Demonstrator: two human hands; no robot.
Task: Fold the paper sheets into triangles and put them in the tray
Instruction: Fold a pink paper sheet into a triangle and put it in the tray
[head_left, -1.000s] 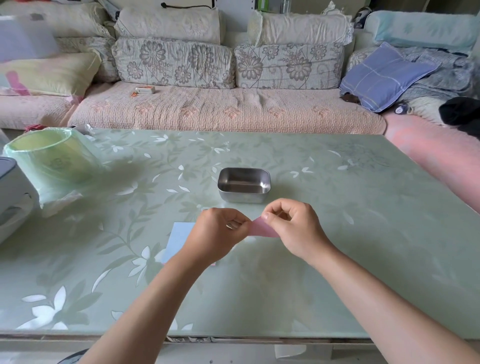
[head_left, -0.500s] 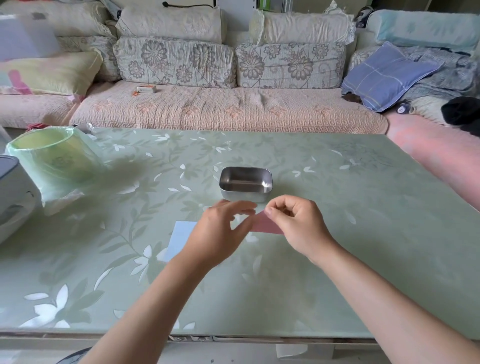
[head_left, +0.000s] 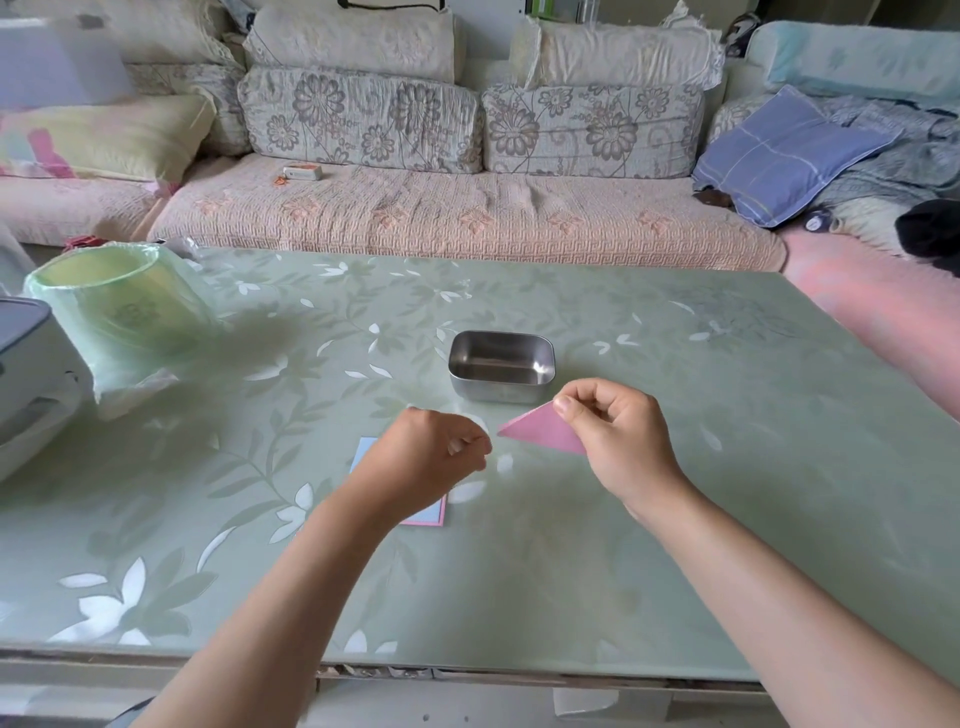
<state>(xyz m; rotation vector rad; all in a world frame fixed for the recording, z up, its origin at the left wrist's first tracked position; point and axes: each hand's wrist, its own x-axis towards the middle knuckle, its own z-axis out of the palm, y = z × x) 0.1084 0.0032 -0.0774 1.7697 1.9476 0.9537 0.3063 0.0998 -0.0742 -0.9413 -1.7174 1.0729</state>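
My right hand (head_left: 613, 436) pinched the pink folded paper triangle (head_left: 540, 431) by its upper corner, held in the air just short of the rectangular steel tray (head_left: 498, 392). Left hand (head_left: 431, 457) was curled and held nothing. I judged the paper light and floppy, best gripped along the stiffer crease.

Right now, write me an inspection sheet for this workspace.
Surface: green floral table.
Job's things: pink triangle held above the table; steel tray, nothing seen inside; blue sheet over a pink one, partly behind the left hand.
Clutter: green-bagged bin, white appliance, far left.
Hands: right hand pinches the triangle; left hand curled, holding nothing.
Cables: nothing seen on the table.
Surroundings: sofa with cushions behind the table.
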